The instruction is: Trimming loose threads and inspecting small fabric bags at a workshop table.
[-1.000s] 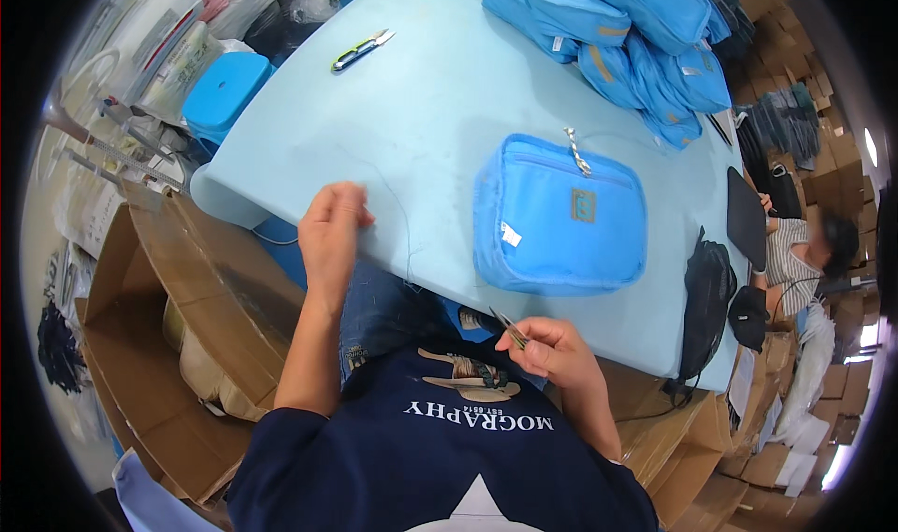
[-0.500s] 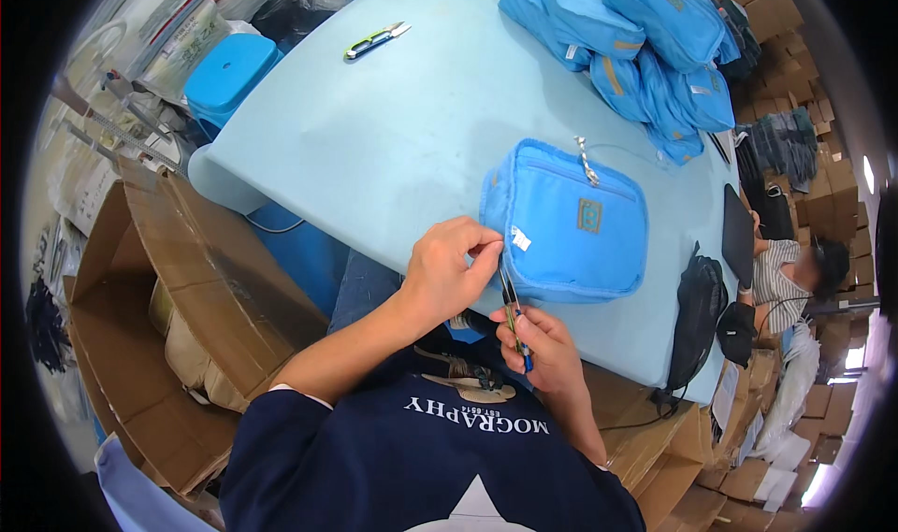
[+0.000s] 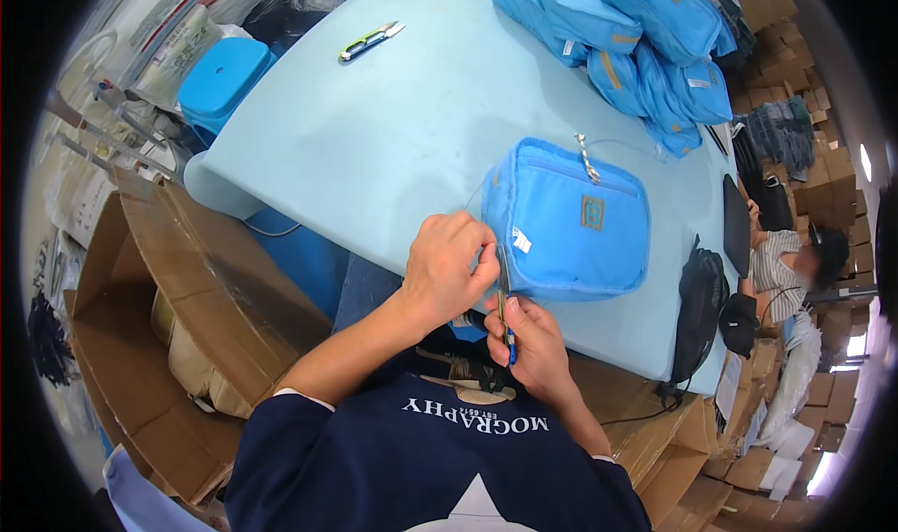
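Observation:
A bright blue zippered pouch (image 3: pixel 571 242) lies on the pale blue table (image 3: pixel 318 158), with a cord pull on top, a patch and a white tag. At its lower left edge my left hand (image 3: pixel 451 266) is pinched, perhaps on a thread too fine to make out. My right hand (image 3: pixel 527 340) grips thread snips (image 3: pixel 508 322) upright, their blades against the pouch's left edge beside my left fingertips. A second pair of green-handled snips (image 3: pixel 360 44) rests farther back on the table.
Several blue pouches (image 3: pixel 659 22) are heaped at the back right. Black bags (image 3: pixel 697 312) lie along the right edge, past which a co-worker (image 3: pixel 776 275) in a striped top works. A blue stool (image 3: pixel 217 79) and an open cardboard box (image 3: pixel 187 251) stand at the left, amid bagged goods.
My left hand has moved right and up to the pouch's edge. My right hand has brought the snips upright against that same edge. The pouch sits slightly right of where it was.

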`<state>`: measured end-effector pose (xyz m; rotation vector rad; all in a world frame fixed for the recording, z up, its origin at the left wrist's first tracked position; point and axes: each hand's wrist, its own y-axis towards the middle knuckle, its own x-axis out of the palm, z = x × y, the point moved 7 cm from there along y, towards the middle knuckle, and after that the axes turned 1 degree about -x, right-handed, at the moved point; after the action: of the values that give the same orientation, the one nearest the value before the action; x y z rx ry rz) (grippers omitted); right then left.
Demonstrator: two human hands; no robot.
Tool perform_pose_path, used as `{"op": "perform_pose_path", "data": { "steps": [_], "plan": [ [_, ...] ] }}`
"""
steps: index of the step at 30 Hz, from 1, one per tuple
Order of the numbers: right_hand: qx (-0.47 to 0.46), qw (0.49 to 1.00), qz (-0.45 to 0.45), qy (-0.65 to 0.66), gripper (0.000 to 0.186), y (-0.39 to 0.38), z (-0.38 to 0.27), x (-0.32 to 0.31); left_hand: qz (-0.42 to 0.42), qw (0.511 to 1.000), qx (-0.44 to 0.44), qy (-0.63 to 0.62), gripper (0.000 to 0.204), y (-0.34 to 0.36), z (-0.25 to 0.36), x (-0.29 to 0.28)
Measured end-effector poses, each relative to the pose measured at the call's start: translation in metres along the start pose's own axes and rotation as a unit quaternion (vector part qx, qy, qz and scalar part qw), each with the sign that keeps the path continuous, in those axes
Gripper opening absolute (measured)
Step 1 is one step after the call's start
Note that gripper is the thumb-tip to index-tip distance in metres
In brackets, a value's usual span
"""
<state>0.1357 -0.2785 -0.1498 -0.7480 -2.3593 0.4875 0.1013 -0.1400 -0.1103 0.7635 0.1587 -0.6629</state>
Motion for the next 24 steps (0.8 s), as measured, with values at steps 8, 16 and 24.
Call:
{"op": "perform_pose_path", "data": {
  "steps": [8,16,24],
  "plan": [
    [-0.035,0.999,0.033,-0.014,0.027,0.008,0.000,0.008,0.007,1.000,0.018,-0.001,0.011,0.000,0.000,0.000],
    [-0.041,0.999,0.035,-0.002,0.028,0.010,0.001,0.009,-0.011,0.980,-0.111,-0.163,0.008,-0.002,-0.023,-0.003],
    [-0.141,0.974,-0.050,-0.173,0.020,-0.007,-0.006,-0.034,0.053,0.997,-0.028,-0.052,0.031,0.029,-0.022,-0.053]
  ]
}}
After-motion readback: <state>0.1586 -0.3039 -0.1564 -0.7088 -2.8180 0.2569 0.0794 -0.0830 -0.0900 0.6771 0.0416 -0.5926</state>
